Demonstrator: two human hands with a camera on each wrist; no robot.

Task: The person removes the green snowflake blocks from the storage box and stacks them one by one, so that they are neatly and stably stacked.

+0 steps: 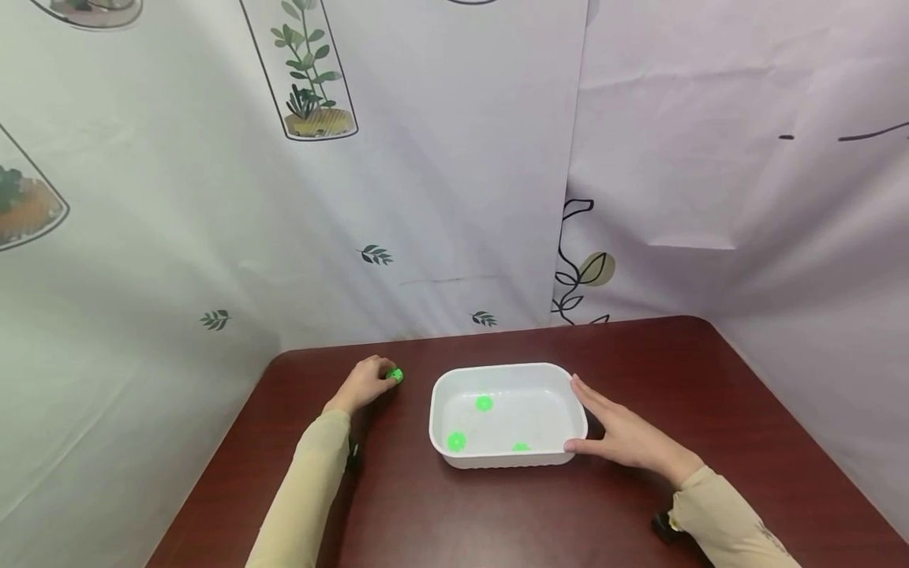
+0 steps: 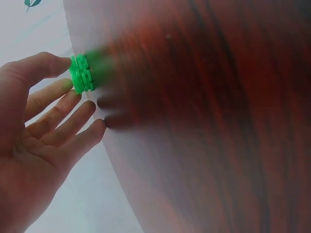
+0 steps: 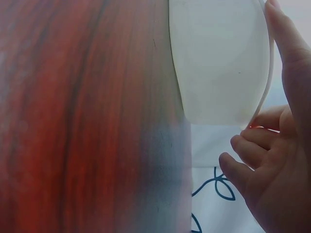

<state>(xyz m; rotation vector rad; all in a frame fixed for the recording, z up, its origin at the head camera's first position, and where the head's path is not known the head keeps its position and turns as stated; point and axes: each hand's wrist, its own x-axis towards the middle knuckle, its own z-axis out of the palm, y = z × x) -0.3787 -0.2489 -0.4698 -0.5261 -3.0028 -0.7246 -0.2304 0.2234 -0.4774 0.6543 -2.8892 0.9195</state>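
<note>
At the back left of the table, my left hand pinches a small stack of bright green plastic pieces with toothed edges between thumb and fingertips. The other fingers of that hand spread loosely beneath the stack in the left wrist view. A white rectangular dish with rounded corners stands right of it. Inside the dish lie green flower-shaped discs, three of them in sight. My right hand rests at the dish's right end, thumb on the near rim and fingers extended along the far side.
The dark red-brown wooden table has its back edge close to a white patterned cloth wall. More cloth hangs along the left and right sides. A dark strap device is on the right wrist.
</note>
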